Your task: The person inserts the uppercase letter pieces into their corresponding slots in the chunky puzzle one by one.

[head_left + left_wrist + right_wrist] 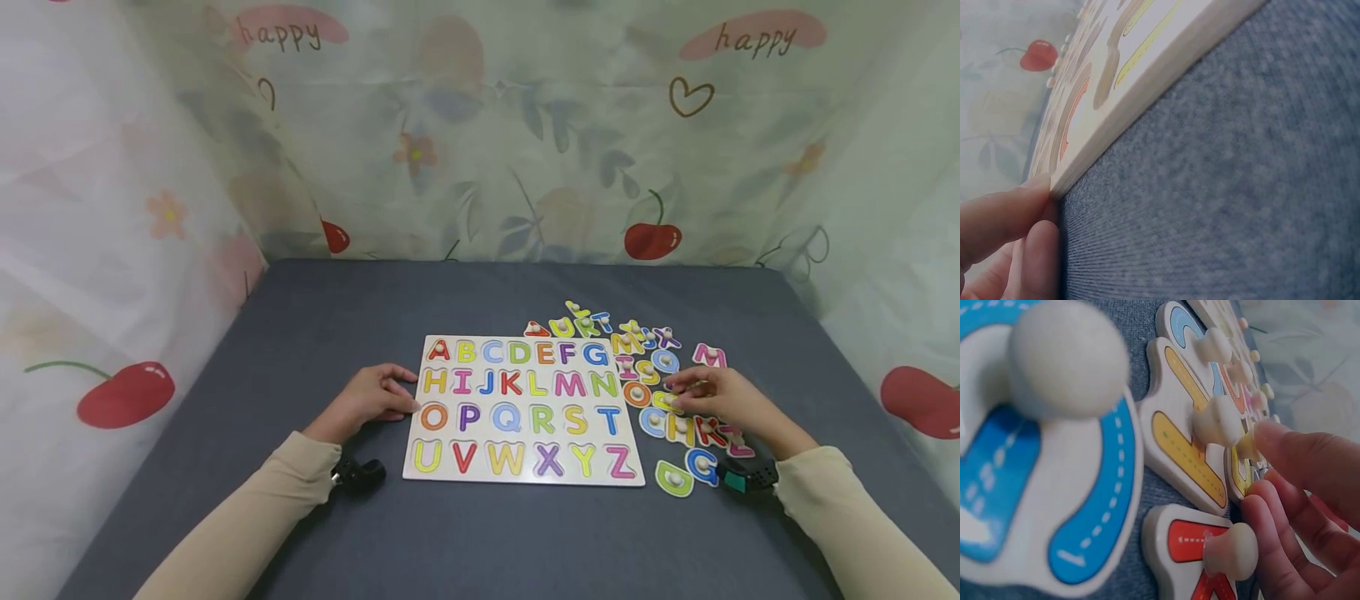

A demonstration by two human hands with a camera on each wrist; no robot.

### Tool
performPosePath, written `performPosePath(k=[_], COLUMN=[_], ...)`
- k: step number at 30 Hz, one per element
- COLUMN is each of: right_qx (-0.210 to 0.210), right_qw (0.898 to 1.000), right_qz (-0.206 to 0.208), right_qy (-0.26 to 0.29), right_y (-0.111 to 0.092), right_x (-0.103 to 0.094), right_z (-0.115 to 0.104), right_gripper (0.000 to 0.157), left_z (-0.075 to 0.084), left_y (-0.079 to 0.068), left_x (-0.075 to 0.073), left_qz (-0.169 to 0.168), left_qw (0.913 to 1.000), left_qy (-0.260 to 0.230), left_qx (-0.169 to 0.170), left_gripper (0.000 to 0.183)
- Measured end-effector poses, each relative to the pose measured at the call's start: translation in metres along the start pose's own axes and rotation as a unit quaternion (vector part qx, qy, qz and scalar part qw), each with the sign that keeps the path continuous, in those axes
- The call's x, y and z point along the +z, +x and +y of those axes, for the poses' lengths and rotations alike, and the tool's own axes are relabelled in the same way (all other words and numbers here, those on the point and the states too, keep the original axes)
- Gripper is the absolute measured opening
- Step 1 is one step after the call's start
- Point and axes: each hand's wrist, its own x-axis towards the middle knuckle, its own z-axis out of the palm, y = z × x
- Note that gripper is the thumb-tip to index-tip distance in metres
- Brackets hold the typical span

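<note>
A white wooden alphabet puzzle board lies flat on the table, with a red letter A piece in its top left slot. My left hand rests at the board's left edge, fingers loosely bent; in the left wrist view a fingertip touches the rim. Over the loose pieces on the right, my right hand pinches the knob of a yellow letter piece, still lying low among the others. Its letter is mostly hidden. Beside it lie a yellow H piece and a red K piece.
Several knobbed letter pieces crowd the board's right side and top right corner. A blue G piece and a green D piece lie nearest the front, and a pink M piece sits farther right. A patterned curtain encloses the table.
</note>
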Motion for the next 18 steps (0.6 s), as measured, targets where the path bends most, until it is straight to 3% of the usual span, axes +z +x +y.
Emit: performPosePath(k=[18], right_qx=[0.011], right_qw=[0.998], right_qz=[-0.002], right_qy=[-0.058], right_y=[0.0043], right_x=[0.0022], right_z=[-0.0049], right_gripper=[0.036], left_z=[0.0010], left_y=[-0.0007], left_x=[0.0004], left_qz=[0.010], left_qw=[0.9999], left_qy=[0.003], left_qx=[-0.008], left_gripper=[0.049])
